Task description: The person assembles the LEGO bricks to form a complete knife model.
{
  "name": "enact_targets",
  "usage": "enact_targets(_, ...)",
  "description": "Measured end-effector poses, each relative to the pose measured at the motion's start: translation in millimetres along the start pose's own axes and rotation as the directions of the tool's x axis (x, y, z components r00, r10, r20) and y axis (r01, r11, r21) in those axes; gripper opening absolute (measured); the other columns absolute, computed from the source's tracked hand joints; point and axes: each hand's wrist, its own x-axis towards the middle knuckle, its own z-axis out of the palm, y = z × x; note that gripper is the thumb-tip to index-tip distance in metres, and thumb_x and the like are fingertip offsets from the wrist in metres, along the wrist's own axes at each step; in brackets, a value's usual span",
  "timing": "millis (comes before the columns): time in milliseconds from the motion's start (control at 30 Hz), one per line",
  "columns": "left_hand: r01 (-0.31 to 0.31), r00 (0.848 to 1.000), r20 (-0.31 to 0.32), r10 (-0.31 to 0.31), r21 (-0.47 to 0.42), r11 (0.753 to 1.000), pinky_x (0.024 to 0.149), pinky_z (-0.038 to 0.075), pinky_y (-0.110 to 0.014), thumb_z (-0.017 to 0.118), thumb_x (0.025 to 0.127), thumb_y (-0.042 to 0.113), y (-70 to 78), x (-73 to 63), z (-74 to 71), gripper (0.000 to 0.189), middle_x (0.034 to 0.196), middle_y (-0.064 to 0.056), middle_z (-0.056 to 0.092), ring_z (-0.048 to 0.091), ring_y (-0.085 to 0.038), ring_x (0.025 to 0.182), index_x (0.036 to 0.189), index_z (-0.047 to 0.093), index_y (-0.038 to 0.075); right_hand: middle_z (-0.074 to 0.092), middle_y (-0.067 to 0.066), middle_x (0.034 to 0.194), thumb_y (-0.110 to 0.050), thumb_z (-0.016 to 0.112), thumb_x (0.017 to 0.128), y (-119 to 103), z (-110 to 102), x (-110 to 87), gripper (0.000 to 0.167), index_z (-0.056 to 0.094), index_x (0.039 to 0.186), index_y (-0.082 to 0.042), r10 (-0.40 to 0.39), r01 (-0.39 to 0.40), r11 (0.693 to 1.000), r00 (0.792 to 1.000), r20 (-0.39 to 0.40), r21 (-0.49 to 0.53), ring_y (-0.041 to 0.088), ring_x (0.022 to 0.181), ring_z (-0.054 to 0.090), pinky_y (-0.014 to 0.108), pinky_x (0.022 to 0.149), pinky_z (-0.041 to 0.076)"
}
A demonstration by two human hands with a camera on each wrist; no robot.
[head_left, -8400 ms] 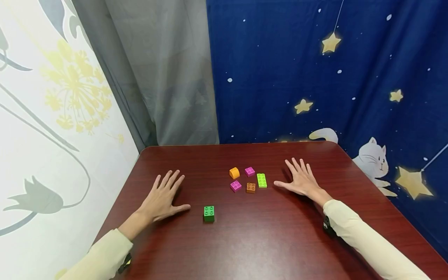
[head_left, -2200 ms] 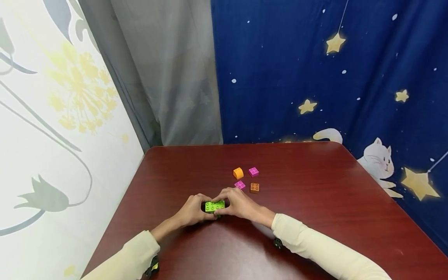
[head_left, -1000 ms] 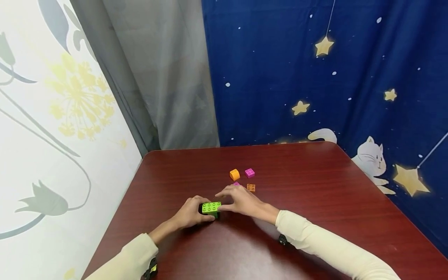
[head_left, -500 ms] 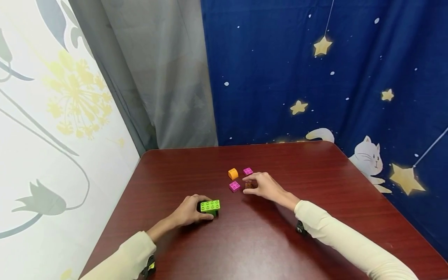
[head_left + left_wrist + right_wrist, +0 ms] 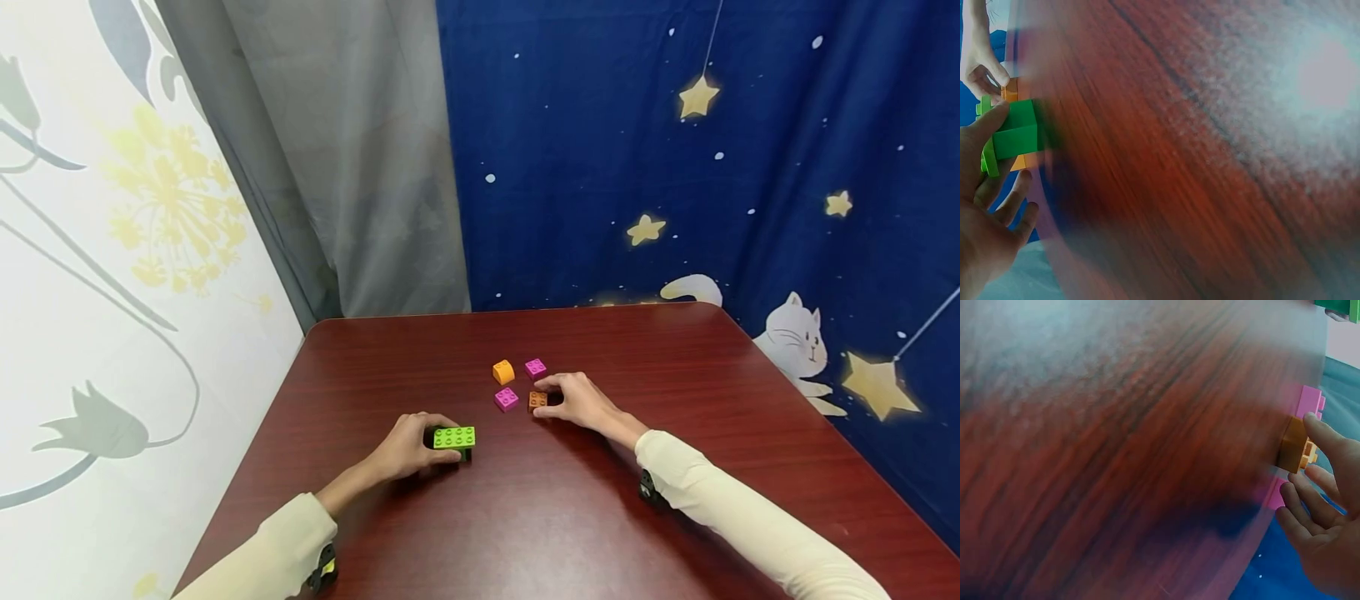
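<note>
On the table my left hand [image 5: 408,446] grips a stack of two toy building bricks, thumb on the near side. Its top is a lime-green brick [image 5: 454,437]; the darker green brick [image 5: 1019,128] beneath shows well in the left wrist view. Farther right, my right hand [image 5: 583,403] has thumb and index finger pinching a small brown brick [image 5: 537,401] on the tabletop. In the right wrist view the thumb lies against one side of the brown brick [image 5: 1293,445], the other fingers beyond it.
Left of the brown brick lies a magenta brick [image 5: 506,399]. A second magenta brick [image 5: 536,368] and an orange curved-top brick [image 5: 503,372] sit behind. The dark red table [image 5: 390,358] ends at the curtains; a patterned wall [image 5: 112,350] borders the left.
The lime-green brick was brought over and set on the green one. My right hand then let go of the stack and moved right and away to the brown brick. My left hand stayed.
</note>
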Motion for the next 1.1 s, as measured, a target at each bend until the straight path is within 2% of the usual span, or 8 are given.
enact_targets(333,0.025,0.999,-0.031,-0.025,0.004,1.0,0.08,0.053,-0.033,0.09,0.083,0.033,-0.6,1.3,3.3,0.036,0.098,0.012,0.071,0.059,-0.008,0.087,0.113,0.077,0.017,0.075,-0.002,0.092,-0.025,0.09,0.083,2.2,6.9,1.2,0.036,0.079,0.112,-0.008,-0.029,0.028,0.999,0.999,-0.032,-0.042,0.011,0.085,0.067,0.03,0.075,0.057)
enact_targets(633,0.036,0.999,-0.037,-0.036,-0.015,0.999,0.079,0.054,-0.034,0.091,0.082,0.032,0.7,0.5,4.0,0.036,0.095,0.011,0.071,0.059,-0.008,0.086,0.111,0.078,0.016,0.075,-0.002,0.094,-0.024,0.089,0.084,-7.5,3.5,2.4,0.035,0.079,0.113,-0.007,-0.036,0.036,0.999,0.999,-0.021,-0.009,0.01,0.084,0.067,0.027,0.075,0.057)
enact_targets(800,0.042,0.999,-0.027,-0.043,-0.019,0.999,0.077,0.051,-0.028,0.091,0.082,0.032,0.9,1.1,3.6,0.035,0.095,0.011,0.071,0.059,-0.007,0.085,0.111,0.078,0.016,0.073,-0.004,0.089,-0.025,0.089,0.085,-17.7,0.8,4.5,0.034,0.079,0.112,-0.008,-0.06,0.061,0.998,0.998,-0.018,0.016,0.01,0.076,0.061,0.022,0.067,0.052)
enact_targets(933,0.044,0.999,-0.022,-0.045,-0.016,0.999,0.076,0.05,-0.027,0.091,0.082,0.033,0.3,1.4,2.1,0.035,0.094,0.011,0.071,0.059,-0.007,0.084,0.11,0.078,0.016,0.071,-0.004,0.085,-0.026,0.089,0.085,-29.0,-0.2,7.9,0.034,0.079,0.113,-0.01,-0.081,0.082,0.996,0.997,-0.017,0.022,0.015,0.072,0.06,0.021,0.062,0.047)
enact_targets(1100,0.047,0.999,-0.017,-0.047,-0.018,0.999,0.076,0.05,-0.026,0.09,0.082,0.034,-1.4,1.5,1.9,0.036,0.094,0.011,0.071,0.059,-0.007,0.084,0.11,0.078,0.016,0.071,-0.001,0.086,-0.026,0.089,0.085,-44.3,1.4,11.4,0.035,0.079,0.115,-0.01,-0.106,0.107,0.994,0.994,-0.004,0.027,0.025,0.076,0.064,0.022,0.065,0.047)
